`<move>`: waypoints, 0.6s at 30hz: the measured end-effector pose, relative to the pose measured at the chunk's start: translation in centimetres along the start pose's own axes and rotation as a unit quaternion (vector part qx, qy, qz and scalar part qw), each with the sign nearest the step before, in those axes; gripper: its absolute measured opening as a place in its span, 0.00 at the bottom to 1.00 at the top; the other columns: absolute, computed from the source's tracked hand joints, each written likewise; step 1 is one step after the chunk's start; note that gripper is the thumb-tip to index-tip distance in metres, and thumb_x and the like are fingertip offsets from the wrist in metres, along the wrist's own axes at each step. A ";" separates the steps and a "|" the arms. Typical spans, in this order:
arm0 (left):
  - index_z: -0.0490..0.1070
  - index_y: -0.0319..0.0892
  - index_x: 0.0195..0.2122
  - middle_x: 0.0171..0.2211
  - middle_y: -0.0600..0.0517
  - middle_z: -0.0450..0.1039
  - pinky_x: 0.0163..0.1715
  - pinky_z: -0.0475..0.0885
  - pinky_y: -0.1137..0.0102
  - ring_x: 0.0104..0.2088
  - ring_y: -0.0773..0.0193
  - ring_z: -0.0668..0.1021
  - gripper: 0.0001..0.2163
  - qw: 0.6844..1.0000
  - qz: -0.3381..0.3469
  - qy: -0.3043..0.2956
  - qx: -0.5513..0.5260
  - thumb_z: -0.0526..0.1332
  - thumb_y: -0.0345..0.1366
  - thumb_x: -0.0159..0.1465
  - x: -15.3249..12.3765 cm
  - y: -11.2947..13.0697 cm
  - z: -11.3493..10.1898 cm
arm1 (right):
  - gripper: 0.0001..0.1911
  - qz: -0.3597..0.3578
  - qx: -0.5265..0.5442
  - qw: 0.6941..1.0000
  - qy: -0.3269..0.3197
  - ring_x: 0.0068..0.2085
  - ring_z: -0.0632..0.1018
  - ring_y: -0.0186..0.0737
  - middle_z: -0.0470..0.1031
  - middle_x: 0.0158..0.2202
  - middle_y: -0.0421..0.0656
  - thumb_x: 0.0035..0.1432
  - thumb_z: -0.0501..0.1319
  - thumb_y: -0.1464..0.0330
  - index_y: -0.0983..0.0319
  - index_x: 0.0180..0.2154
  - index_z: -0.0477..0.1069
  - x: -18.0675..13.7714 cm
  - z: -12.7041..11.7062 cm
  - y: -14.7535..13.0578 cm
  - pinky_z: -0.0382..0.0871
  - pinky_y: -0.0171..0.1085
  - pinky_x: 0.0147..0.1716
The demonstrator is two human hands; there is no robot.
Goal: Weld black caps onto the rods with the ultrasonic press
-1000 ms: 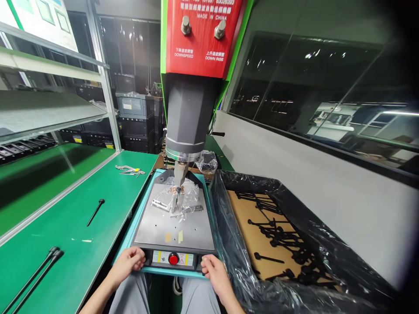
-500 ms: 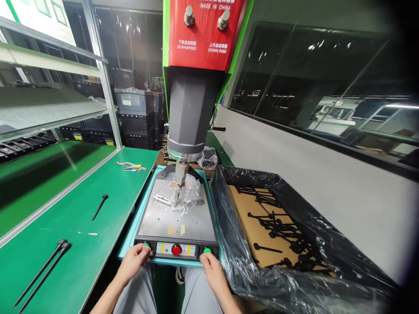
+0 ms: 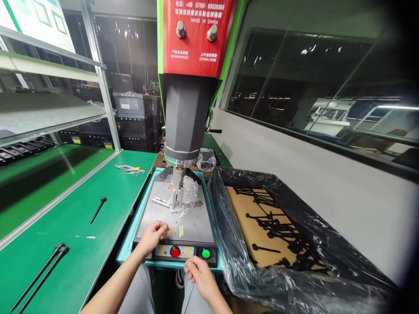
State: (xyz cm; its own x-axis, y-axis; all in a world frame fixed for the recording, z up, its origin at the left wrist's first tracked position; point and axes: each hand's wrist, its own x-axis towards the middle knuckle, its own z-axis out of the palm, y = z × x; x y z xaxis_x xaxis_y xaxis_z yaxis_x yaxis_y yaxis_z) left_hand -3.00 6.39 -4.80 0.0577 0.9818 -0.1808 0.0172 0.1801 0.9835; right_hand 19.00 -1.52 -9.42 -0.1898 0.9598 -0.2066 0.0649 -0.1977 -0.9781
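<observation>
My left hand [image 3: 152, 237] is over the front left of the press's metal plate [image 3: 193, 231], its fingers curled together with nothing visible in them. My right hand [image 3: 199, 274] is closed just in front of the control panel, below the green button [image 3: 205, 253] and the red button [image 3: 175, 251]. It shows nothing in its fingers either. Farther back on the plate is a metal fixture [image 3: 161, 201] with clear plastic film [image 3: 190, 189] around it. The press's metal tool [image 3: 178, 178] points down at the fixture; whether a part sits between them I cannot tell.
At right stands a box lined with black plastic [image 3: 229, 261], holding several black rod-like parts [image 3: 275, 226]. The green bench [image 3: 108, 244] at left carries long black rods [image 3: 42, 274], a shorter one [image 3: 97, 210] and hand tools [image 3: 129, 168]. The red press head [image 3: 196, 52] looms above.
My left hand has left the panel's left button and moved forward and right over the plate. My right hand has come off the green button and shifted left.
</observation>
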 end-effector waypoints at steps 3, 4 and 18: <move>0.73 0.39 0.32 0.34 0.47 0.77 0.30 0.68 0.72 0.33 0.63 0.76 0.21 1.000 -0.018 0.000 -0.018 0.65 0.54 0.52 0.9 0.2 0.7 | 0.22 -0.003 -0.005 1.000 -0.004 0.22 0.69 0.32 0.73 0.26 0.42 0.53 0.60 0.50 0.64 0.28 0.69 0.3 0.0 0.1 0.57 0.31 0.21; 0.72 0.38 0.31 0.34 0.47 0.77 0.29 0.67 0.72 0.32 0.63 0.76 0.21 0.999 -0.024 0.002 -0.026 0.66 0.54 0.51 1.1 0.3 0.9 | 0.22 -0.004 -0.008 1.000 -0.007 0.22 0.69 0.32 0.73 0.26 0.43 0.54 0.59 0.50 0.64 0.28 0.69 0.5 0.0 0.2 0.58 0.31 0.21; 0.74 0.36 0.38 0.47 0.38 0.75 0.38 0.75 0.70 0.43 0.58 0.79 0.18 0.958 -0.097 0.059 -0.264 0.64 0.48 0.59 6.0 5.5 1.2 | 0.14 -0.037 -0.051 0.991 -0.119 0.22 0.71 0.32 0.76 0.27 0.42 0.58 0.57 0.62 0.64 0.39 0.74 6.4 3.7 -3.7 0.61 0.30 0.21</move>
State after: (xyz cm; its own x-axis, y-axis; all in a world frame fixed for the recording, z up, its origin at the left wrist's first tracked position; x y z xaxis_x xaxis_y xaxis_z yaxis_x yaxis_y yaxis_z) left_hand -1.36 13.23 -0.47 -0.0088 0.9210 -0.3894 -0.4922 0.3349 0.8035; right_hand 13.92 4.59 -7.23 -0.4232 0.8941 -0.1467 0.1390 -0.0959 -0.9856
